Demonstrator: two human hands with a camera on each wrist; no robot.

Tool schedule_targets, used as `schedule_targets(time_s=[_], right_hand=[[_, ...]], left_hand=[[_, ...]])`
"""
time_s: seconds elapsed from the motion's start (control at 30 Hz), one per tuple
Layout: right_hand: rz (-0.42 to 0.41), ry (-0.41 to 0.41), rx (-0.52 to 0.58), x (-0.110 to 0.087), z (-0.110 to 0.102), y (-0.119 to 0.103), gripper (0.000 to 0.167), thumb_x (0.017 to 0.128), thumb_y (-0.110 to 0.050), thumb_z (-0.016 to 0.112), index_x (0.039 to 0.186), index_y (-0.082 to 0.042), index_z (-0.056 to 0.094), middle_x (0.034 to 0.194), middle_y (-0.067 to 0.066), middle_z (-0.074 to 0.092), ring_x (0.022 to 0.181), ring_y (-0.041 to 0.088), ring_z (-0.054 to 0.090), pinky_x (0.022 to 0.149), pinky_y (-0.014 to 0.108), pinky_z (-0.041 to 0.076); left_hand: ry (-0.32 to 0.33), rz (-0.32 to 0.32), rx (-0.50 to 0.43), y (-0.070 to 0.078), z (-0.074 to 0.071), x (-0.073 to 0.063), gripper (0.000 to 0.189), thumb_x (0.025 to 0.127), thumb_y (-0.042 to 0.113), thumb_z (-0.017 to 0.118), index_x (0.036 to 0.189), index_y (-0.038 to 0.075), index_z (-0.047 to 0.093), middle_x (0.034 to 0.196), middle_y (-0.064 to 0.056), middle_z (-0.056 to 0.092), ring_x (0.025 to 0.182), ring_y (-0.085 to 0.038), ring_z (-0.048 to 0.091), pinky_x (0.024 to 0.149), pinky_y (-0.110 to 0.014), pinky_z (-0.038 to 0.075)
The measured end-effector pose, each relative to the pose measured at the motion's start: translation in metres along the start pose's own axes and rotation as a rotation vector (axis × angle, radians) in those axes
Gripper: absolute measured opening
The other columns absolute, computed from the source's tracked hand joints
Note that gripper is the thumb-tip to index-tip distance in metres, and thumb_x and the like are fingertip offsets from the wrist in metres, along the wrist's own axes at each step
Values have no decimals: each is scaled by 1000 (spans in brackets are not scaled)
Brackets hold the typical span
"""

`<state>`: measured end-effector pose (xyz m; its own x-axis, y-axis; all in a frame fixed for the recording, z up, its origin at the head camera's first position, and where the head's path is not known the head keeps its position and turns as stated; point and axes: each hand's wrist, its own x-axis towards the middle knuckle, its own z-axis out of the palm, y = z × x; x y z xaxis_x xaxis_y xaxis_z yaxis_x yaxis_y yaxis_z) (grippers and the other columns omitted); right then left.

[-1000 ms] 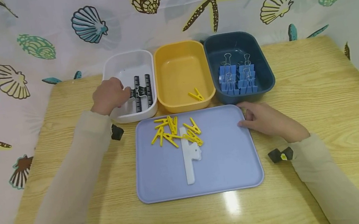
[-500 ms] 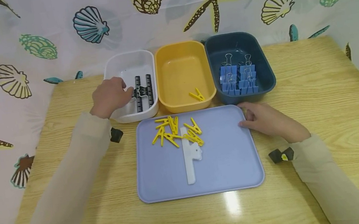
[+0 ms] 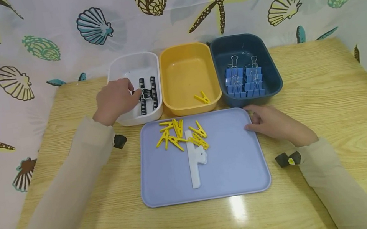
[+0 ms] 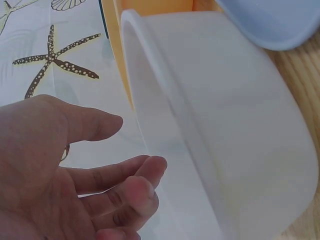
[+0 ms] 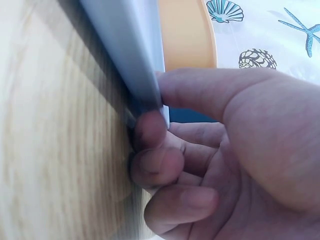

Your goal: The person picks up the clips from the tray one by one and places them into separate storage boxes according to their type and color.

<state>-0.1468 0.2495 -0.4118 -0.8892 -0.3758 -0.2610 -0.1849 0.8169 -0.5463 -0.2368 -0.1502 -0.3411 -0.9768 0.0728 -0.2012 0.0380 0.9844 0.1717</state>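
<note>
My left hand [image 3: 117, 99] is over the near left side of the white bin [image 3: 133, 62]. In the left wrist view its thumb and fingers are apart with nothing between them, beside the bin's rim. Two long black clips with a piano-key pattern [image 3: 154, 89] lie in that bin, one partly behind the hand. My right hand [image 3: 271, 122] grips the blue-lilac tray [image 3: 235, 162] at its far right corner, thumb on the rim and fingertips underneath. On the tray lie several yellow clothespins [image 3: 179, 128] and a long white bag clip [image 3: 194, 171].
To the right of the white bin stand a yellow bin [image 3: 188, 73] with one yellow clothespin [image 3: 203, 97] and a dark blue bin [image 3: 273, 68] with several blue binder clips [image 3: 244, 79]. A shell-patterned cloth [image 3: 172, 27] hangs behind the wooden table [image 3: 337, 117].
My left hand has drawn off the black clip and shifted slightly to the right, its thumb now farther out. The right hand stays on the tray corner.
</note>
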Motion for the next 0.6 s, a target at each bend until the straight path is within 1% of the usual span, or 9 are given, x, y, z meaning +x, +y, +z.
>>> schedule_targets(time_s=[0.17, 0.37, 0.5, 0.6], right_hand=[[-2, -1, 1, 0, 0, -1, 52, 91, -19, 64, 136, 2, 46, 73, 3, 56, 63, 16, 49, 55, 27, 40], [6, -1, -6, 0, 0, 0, 51, 92, -19, 64, 135, 1, 46, 73, 4, 56, 63, 16, 49, 55, 27, 41], [-5, 3, 0, 0, 0, 0, 51, 91, -18, 64, 135, 2, 46, 73, 4, 56, 63, 16, 49, 55, 27, 40], [-10, 2, 4, 0, 0, 0, 52, 91, -19, 65, 135, 3, 47, 73, 4, 56, 63, 15, 49, 55, 27, 40]], left_hand=[[20, 25, 3, 7, -1, -8, 38, 95, 41, 49, 105, 6, 62, 95, -12, 67, 77, -29, 60, 56, -35, 44], [62, 68, -3, 13, 1, -19, 33, 94, 40, 51, 88, 9, 61, 81, -10, 65, 68, -26, 57, 50, -33, 41], [81, 91, -2, 18, 2, -26, 33, 94, 41, 52, 84, 10, 60, 77, -8, 63, 66, -26, 56, 49, -33, 40], [82, 105, -3, 22, 2, -29, 33, 94, 41, 51, 82, 11, 60, 75, -7, 63, 65, -26, 56, 50, -32, 41]])
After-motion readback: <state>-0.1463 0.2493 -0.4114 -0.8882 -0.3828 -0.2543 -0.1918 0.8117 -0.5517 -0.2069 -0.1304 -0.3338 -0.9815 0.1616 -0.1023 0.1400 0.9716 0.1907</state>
